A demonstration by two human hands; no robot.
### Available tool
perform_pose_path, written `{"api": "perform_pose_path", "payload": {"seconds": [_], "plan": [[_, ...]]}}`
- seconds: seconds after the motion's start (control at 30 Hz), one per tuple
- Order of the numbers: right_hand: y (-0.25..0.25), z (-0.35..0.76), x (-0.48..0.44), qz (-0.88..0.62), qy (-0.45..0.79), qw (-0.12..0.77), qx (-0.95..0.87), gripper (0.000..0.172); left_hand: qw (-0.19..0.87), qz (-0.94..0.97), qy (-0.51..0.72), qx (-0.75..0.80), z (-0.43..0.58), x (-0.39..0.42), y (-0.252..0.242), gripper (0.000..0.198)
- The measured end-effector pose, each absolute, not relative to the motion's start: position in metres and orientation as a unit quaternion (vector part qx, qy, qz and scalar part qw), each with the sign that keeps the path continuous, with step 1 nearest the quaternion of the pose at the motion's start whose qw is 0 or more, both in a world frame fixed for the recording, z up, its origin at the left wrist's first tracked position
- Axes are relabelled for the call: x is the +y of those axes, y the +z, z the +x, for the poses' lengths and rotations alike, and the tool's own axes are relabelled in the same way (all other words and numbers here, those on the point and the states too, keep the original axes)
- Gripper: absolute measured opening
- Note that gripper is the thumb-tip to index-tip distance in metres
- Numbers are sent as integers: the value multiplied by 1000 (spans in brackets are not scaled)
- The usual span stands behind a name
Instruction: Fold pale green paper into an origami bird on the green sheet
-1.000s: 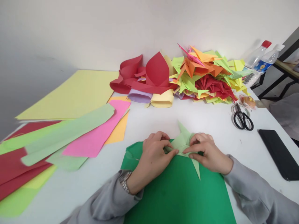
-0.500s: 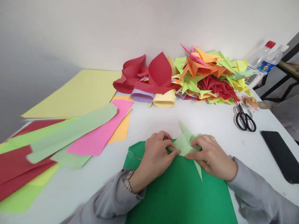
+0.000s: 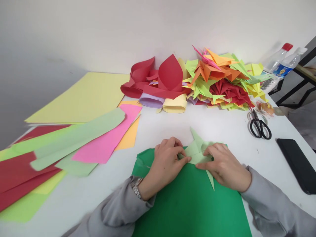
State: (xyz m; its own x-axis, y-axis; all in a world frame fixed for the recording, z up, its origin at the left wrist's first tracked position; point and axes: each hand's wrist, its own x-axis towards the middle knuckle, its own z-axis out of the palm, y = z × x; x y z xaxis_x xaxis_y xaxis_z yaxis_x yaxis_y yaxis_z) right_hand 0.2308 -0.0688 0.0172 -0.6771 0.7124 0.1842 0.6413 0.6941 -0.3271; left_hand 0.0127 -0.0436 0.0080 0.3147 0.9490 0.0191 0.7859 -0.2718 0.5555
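Observation:
A light green folded paper piece (image 3: 197, 152) with pointed tips lies on a dark green sheet (image 3: 190, 200) at the table's near edge. My left hand (image 3: 166, 163) pinches its left side with thumb and fingers closed. My right hand (image 3: 223, 166) presses and pinches its right side, fingers curled over the paper. Both hands touch the piece from opposite sides; its middle is partly hidden under my fingers.
Loose coloured sheets (image 3: 74, 138) spread over the left of the white table. A heap of folded paper figures (image 3: 217, 82) and curled red paper (image 3: 160, 80) sits at the back. Black scissors (image 3: 259, 126), a dark phone (image 3: 296, 164) and two plastic bottles (image 3: 281, 61) are at the right.
My hands stay on the light green piece; my right fingers have shifted slightly along its right side. The view has drifted a little.

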Motion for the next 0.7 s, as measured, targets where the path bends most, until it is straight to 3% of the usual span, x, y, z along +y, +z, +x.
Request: {"api": "perform_pose_path", "payload": {"seconds": [0.27,0.7], "plan": [[19,230,-70,-383,130,136,-905,31,232,783,200,541,6,-37,3,22],[18,231,-71,-381,142,142,-903,31,196,793,178,549,2,-43,5,16]]}}
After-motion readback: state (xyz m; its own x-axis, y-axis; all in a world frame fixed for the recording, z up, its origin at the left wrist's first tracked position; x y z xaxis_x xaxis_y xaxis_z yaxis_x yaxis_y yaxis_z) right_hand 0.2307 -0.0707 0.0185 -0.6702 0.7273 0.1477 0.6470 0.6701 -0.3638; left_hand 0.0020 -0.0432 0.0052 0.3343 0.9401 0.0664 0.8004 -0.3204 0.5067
